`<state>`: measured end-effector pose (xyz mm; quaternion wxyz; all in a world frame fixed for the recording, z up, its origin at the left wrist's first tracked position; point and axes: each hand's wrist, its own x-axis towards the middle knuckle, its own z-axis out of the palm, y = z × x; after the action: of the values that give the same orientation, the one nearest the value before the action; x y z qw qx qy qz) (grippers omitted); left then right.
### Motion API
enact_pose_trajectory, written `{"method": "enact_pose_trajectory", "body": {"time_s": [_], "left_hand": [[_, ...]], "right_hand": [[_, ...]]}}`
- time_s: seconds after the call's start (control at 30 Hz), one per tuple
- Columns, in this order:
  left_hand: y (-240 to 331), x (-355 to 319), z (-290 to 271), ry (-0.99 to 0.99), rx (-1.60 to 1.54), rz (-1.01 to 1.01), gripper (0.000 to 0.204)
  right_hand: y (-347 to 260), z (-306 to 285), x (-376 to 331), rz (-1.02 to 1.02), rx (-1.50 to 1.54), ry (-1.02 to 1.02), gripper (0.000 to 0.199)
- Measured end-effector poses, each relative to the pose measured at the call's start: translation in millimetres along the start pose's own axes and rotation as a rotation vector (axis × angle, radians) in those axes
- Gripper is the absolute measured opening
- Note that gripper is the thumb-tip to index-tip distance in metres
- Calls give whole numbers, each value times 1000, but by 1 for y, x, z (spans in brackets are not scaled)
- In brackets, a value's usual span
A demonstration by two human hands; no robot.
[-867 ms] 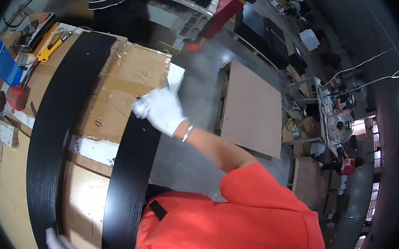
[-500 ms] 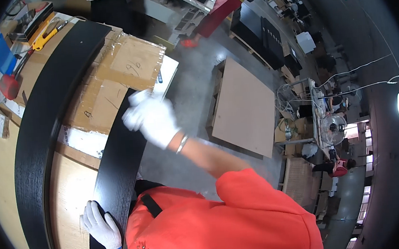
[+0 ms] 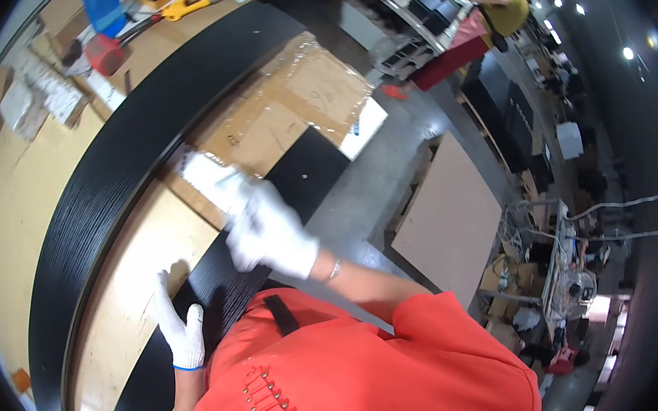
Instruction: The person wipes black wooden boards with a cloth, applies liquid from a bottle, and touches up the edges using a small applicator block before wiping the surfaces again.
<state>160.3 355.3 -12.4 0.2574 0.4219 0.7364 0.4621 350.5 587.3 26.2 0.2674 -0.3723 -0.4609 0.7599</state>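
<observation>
My left hand [image 3: 181, 328] lies flat on the black panel [image 3: 219, 289], so my right hand [image 3: 267, 228] (blurred, grip unclear) should press evenly alongside.

orange shirt w/ studs | white knit gloves, blue cuffs | wrist bracelet

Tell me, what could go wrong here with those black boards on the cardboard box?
The right hand shows blurred over the near black board, so it might slip or snag the crinkled tape. The left hand rests flat at that board's edge; fingers could get pinched. The board's far end reaches the box's edge and may tip off.
</observation>
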Motion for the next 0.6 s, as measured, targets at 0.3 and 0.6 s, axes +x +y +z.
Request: {"method": "enact_pose_trajectory", "body": {"time_s": [0.3, 0.6], "left_hand": [[31, 17, -23, 272, -578, -423, 31], [43, 27, 15, -230, 616, 375, 41]], "right_hand": [[20, 6, 22, -672, -1380, -109, 38], [40, -12, 35, -755, -1533, -37, 12]]}}
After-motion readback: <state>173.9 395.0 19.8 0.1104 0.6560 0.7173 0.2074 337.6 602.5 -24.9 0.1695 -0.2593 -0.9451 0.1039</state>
